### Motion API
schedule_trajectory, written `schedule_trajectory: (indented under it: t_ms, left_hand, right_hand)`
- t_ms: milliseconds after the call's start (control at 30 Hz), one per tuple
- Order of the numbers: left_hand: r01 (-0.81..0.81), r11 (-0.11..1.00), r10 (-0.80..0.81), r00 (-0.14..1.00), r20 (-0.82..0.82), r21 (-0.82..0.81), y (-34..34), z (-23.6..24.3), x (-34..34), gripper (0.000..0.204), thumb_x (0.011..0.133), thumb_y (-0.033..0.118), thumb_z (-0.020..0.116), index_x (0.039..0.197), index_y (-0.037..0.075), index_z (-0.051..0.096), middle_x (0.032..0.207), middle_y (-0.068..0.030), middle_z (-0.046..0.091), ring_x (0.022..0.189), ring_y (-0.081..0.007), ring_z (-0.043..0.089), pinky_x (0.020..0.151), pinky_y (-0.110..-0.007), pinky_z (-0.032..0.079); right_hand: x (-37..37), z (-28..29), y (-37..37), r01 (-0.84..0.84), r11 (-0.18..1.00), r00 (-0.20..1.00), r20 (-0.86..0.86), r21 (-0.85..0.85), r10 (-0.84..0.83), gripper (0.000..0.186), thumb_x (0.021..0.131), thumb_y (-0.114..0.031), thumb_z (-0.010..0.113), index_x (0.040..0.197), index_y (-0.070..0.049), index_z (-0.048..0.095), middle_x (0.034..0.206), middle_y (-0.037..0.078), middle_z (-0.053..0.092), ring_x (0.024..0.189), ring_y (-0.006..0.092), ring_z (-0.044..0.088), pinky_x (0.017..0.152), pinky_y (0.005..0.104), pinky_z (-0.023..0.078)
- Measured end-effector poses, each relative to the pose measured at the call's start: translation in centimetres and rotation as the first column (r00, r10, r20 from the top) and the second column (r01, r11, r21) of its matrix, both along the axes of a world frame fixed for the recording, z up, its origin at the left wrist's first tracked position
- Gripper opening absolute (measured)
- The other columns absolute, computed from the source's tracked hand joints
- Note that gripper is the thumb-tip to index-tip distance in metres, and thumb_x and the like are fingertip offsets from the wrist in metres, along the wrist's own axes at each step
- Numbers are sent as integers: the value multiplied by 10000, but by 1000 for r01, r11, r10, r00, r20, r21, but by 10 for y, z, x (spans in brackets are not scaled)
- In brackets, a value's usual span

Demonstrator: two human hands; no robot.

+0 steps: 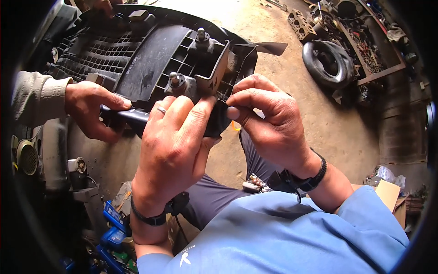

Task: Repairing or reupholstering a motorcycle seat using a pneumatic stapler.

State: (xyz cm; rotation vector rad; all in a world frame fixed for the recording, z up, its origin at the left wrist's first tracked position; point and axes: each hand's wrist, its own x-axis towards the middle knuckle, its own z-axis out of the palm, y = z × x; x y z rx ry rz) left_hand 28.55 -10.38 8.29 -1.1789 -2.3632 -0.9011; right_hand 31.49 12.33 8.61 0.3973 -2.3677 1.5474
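A large black plastic panel (148,57), ribbed like the underside of a seat, is held up in front of me, tilted. My left hand (171,137) is closed on its near edge, fingers on top and thumb below. My right hand (273,118) is pinched at the panel's right corner, thumb against fingertips; what lies between them is too small to make out. Two posts, a near one (175,80) and a far one (201,34), stand up from the ribs beside a raised plastic wall (216,66). A thin dark flap (269,48) sticks out at the far right.
Another person's hand (96,109), in a beige sleeve, grips the panel's left edge; a further hand (104,6) is at its far left. A black ring-shaped tube (327,64) and a metal frame (381,75) with parts lie right. Blue packages (114,237) lie lower left.
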Motion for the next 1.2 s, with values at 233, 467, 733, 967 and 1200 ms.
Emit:
schedule_trajectory:
  t_ms: [233,467,733,967,1200]
  left_hand:
    - [25,999,-26,1000,-9,-26,1,1,2,682,812,43,827,1469,-36,663,1151,-210,644,1040,-438,639,941,-521,534]
    - [21,994,-15,998,-56,110,4,-10,1,694,750,-35,885,1412,25,683,1108,-126,739,898,-350,674,882,-475,551]
    - [87,996,-87,986,-141,-10,3,-9,-6,377,818,100,852,1192,57,830,936,-72,562,912,-301,613,851,-456,511]
    - [125,957,-137,990,-27,-261,4,12,-8,410,847,127,826,1239,15,781,978,-95,533,958,-316,595,845,-450,492]
    - [102,955,-117,992,-40,-279,11,18,-4,416,852,123,839,1257,41,796,970,-91,554,970,-324,609,886,-469,485]
  right_hand:
    - [-9,9,0,-25,988,982,-183,151,53,175,853,89,797,983,-27,815,1010,146,741,985,351,732,848,420,593]
    - [-28,17,-2,-64,904,984,-122,423,127,173,865,28,798,1026,-23,835,1117,151,777,1098,379,736,943,462,594]
    - [-43,20,3,-106,778,986,-33,620,161,107,860,-18,816,967,-29,808,1068,179,728,1054,417,698,918,500,590]
    - [-65,21,24,-130,705,974,-42,697,221,200,829,-164,918,975,-59,831,1068,162,748,1057,397,730,924,502,603]
    - [-55,23,59,-91,821,915,-278,564,293,278,848,-183,924,1083,-112,793,1091,103,733,1003,348,731,881,465,616]
